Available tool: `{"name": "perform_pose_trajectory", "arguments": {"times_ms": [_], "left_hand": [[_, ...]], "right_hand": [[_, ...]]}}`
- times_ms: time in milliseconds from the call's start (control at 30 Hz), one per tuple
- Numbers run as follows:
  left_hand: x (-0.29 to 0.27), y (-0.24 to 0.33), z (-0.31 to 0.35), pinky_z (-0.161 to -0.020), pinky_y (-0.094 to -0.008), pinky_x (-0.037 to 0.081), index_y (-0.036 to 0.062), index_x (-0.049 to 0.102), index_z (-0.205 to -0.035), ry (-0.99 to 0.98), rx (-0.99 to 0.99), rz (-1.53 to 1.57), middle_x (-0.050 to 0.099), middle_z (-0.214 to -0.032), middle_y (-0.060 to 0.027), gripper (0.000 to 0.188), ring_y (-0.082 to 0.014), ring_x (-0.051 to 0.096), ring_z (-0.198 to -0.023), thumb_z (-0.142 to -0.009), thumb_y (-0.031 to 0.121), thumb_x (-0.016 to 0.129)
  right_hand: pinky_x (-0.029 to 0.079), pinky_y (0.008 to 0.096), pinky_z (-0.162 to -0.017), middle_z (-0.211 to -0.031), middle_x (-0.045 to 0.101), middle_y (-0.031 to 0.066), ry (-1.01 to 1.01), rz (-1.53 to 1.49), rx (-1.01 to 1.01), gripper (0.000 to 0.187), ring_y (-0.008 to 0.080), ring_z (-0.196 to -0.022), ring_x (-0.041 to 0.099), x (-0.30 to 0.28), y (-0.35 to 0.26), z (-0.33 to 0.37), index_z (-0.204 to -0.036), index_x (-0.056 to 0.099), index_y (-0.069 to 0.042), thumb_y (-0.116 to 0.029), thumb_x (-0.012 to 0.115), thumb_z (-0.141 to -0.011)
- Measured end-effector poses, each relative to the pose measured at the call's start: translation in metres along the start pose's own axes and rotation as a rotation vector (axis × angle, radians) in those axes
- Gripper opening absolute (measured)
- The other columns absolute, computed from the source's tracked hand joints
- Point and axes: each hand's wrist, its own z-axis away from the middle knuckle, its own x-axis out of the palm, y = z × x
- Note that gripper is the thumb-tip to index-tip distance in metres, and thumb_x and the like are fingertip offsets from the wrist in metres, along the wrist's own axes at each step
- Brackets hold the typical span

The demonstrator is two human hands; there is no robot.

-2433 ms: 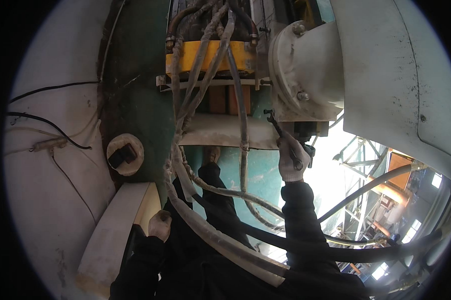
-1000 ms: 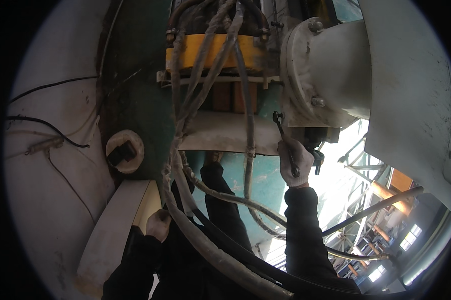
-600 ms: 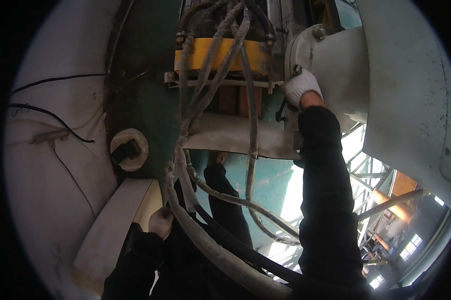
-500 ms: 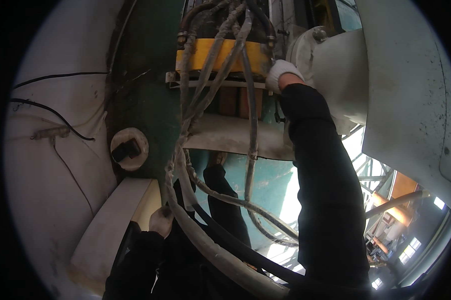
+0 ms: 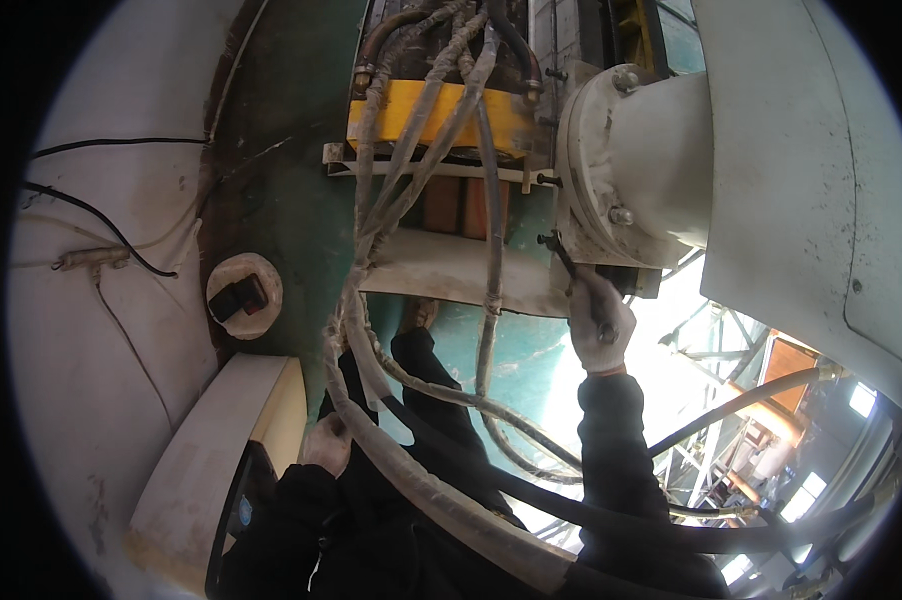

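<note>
My right hand (image 5: 599,318), in a white knit glove, is closed around a dark wrench (image 5: 568,262). The wrench's far end meets a dark bolt (image 5: 545,240) beside the big white flange (image 5: 583,150). A second dark bolt (image 5: 548,181) sticks out higher up on the same side. Low on the left, my left hand (image 5: 328,445) rests beside a thick dusty hose (image 5: 346,395), in front of my dark trousers. Its fingers are partly hidden, so whether they grip anything cannot be made out.
Several wrapped hoses (image 5: 411,150) hang past a yellow machine block (image 5: 516,125) and loop before me. A curved pale plate (image 5: 461,272) lies under it. On the left stand a white box (image 5: 216,410) and a round pad (image 5: 233,322). A white casing (image 5: 786,150) fills the right.
My right hand has come down and nearer from beside the yellow block to the lower bolt, where the wrench now shows. My left hand stays about where it was; the view has shifted slightly.
</note>
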Motion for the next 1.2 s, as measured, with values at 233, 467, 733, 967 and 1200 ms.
{"name": "perform_pose_trajectory", "arguments": {"times_ms": [233,467,733,967,1200], "left_hand": [[-0.018,0.012,0.0,-0.102,-0.0499,0.061,0.0003,0.08,-0.126,-0.003,0.052,-0.195,0.085,-0.122,-0.0217,0.031,-0.0432,0.079,-0.118,-0.116,0.029,0.071],[-0.024,0.0,-0.009,-0.103,-0.0501,0.061,0.0003,0.08,-0.129,-0.005,0.021,-0.222,0.084,-0.124,-0.0223,0.033,-0.0429,0.078,-0.12,-0.115,0.03,0.073],[-0.026,-0.014,-0.022,-0.106,-0.0503,0.061,0.0015,0.079,-0.135,-0.023,0.014,-0.143,0.084,-0.128,-0.0221,0.038,-0.0423,0.078,-0.124,-0.116,0.034,0.071],[-0.037,0.005,-0.022,-0.105,-0.0504,0.061,0.0019,0.079,-0.135,-0.045,0.007,-0.27,0.084,-0.129,-0.0226,0.038,-0.0426,0.078,-0.124,-0.115,0.033,0.07],[-0.04,0.018,-0.025,-0.104,-0.0504,0.06,0.0036,0.079,-0.135,-0.089,0.063,-0.372,0.084,-0.128,-0.0205,0.038,-0.0418,0.078,-0.122,-0.115,0.034,0.068]], "right_hand": [[0.066,0.042,-0.077,-0.1,0.082,0.0176,0.056,0.204,-0.165,0.022,0.0353,-0.085,0.083,0.026,0.031,0.045,-0.125,0.08,-0.001,-0.004,0.082,-0.104],[0.066,0.043,-0.076,-0.103,0.082,0.0183,0.03,0.202,-0.21,0.027,0.0375,-0.089,0.083,0.044,0.056,0.051,-0.128,0.078,-0.001,-0.002,0.082,-0.102],[0.069,0.0436,-0.081,-0.11,0.083,0.0185,0.105,0.26,-0.291,0.028,0.0379,-0.095,0.084,0.055,0.055,0.061,-0.128,0.078,-0.002,0.001,0.081,-0.1],[0.069,0.044,-0.082,-0.111,0.083,0.0197,0.124,0.243,-0.263,0.028,0.0381,-0.096,0.084,0.058,0.069,0.069,-0.127,0.078,-0.002,0.002,0.081,-0.099],[0.069,0.0452,-0.085,-0.113,0.083,0.0214,0.177,0.186,-0.211,0.033,0.0394,-0.098,0.084,0.078,0.077,0.08,-0.13,0.077,-0.002,0.007,0.077,-0.098]]}}
